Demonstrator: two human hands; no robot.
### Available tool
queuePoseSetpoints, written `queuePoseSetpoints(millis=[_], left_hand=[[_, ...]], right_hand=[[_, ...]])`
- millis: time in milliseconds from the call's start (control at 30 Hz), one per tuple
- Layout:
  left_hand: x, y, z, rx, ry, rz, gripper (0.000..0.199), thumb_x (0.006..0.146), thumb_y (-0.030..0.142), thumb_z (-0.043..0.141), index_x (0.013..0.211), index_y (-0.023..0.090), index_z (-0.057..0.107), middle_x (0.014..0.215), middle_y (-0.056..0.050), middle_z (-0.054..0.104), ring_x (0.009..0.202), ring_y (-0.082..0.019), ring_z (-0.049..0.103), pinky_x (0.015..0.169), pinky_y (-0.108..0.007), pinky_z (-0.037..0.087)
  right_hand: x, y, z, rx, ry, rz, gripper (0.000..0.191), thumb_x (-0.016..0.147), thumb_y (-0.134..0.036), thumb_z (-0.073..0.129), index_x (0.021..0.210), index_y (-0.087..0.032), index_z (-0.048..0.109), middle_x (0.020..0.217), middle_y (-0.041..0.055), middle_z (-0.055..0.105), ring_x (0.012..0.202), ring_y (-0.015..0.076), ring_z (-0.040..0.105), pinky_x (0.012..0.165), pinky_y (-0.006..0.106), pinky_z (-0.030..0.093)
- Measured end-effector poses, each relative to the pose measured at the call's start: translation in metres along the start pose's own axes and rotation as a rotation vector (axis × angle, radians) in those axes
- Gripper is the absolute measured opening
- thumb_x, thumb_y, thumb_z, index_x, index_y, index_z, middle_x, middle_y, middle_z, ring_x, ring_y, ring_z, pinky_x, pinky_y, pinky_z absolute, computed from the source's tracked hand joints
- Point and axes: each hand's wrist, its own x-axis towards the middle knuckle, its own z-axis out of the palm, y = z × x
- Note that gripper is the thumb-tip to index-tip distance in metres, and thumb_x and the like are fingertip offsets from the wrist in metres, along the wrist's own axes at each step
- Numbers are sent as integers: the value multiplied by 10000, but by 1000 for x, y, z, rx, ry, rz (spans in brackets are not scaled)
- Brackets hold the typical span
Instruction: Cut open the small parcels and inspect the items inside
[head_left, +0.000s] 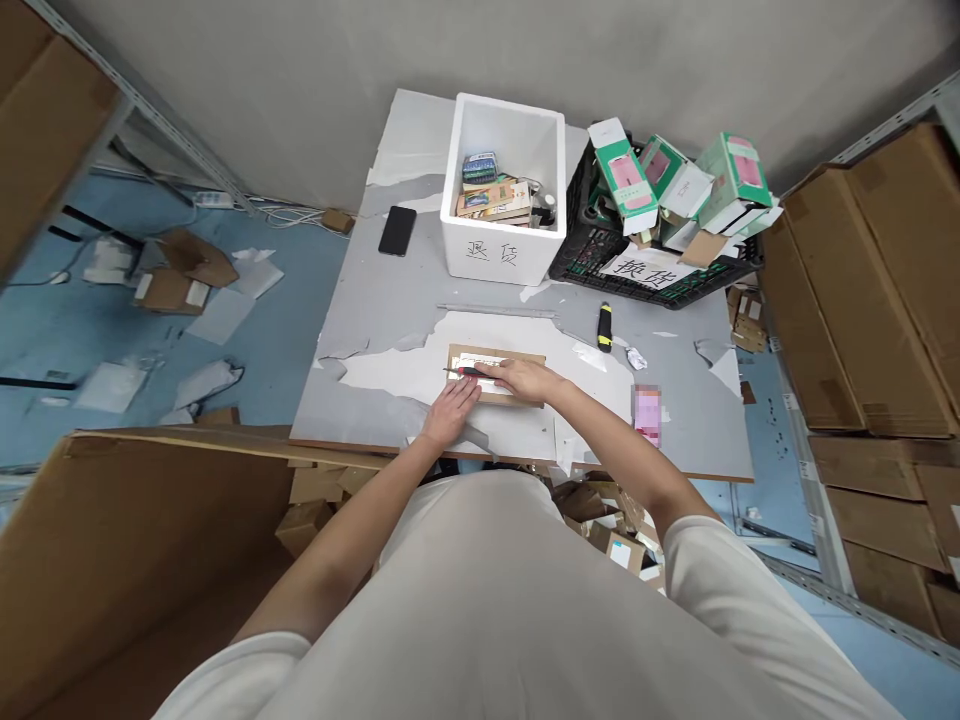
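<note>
A small flat cardboard box (534, 357) with a white label (480, 359) lies on the table near its front edge. My left hand (453, 408) rests on the box's left front corner, fingers stretched out. Over the box, my right hand (523, 379) is closed on a slim black-and-red tool (468, 371) with a thin tip pointing left. Its exact kind is too small to make out. The tool crosses the label, and my hands partly cover the box.
A white foam box (506, 252) of small goods and a black crate (585, 255) of green-and-white boxes stand at the back. A phone (397, 231), a black-and-yellow cutter (604, 327) and a pink item (646, 414) lie on the table (352, 310). A big carton (150, 540) stands front left.
</note>
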Motion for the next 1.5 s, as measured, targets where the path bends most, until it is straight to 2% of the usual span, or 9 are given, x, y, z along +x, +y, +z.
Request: queuePoseSetpoints(millis=[333,600,733,900,1133,1300,1500], left_hand=[[-2,2,2,-3,23,-12,538,842,-9,331,1339,118,492,1344,-160,551,1350,-254,407,1080,-489,383],[2,1,0,37,29,4,512,855,4,315,1322,98,504,1329,-160,564,1336,-266,427,1065,-494,402],[1,1,1,38,32,2,528,852,-2,302,1330,115,495,1343,-145,557,1340,-255,422,1067,-488,402],[0,1,2,24,41,6,540,840,-8,303,1335,107,485,1345,-159,551,1348,-251,411,1070,-489,396],[-1,0,0,-13,-18,-21,523,854,17,309,1330,119,499,1335,-163,558,1344,-247,418,1070,-502,398],[-1,-2,0,-31,-26,-46,516,857,30,320,1325,136,512,1339,-152,559,1332,-234,436,1077,-482,400],[0,2,0,-18,-17,-75,510,852,32,320,1304,132,533,1336,-149,562,1323,-254,447,1062,-487,410]], right_hand=[[2,1,-5,-68,-17,8,503,993,-306,356,1490,-300,275,1038,95,643,894,202,625,756,275,424],[4,5,-1,-10,-4,-21,509,987,-305,369,1488,-284,284,1137,105,636,910,195,630,783,280,438],[4,2,-6,-35,-18,1,508,985,-303,373,1486,-278,293,1107,104,644,933,202,627,792,282,438],[3,0,-12,-69,-56,14,497,988,-308,359,1481,-303,296,1075,92,647,930,208,625,770,275,427],[0,-8,-14,-154,-98,84,520,967,-267,379,1472,-358,294,1083,111,639,930,247,638,742,300,435],[-34,-2,-25,-245,-187,197,622,903,-102,391,1472,-337,306,1075,144,645,908,264,651,728,322,444],[-107,19,-37,-283,-264,374,597,905,-142,409,1455,-363,339,1013,144,664,873,286,657,656,320,430]])
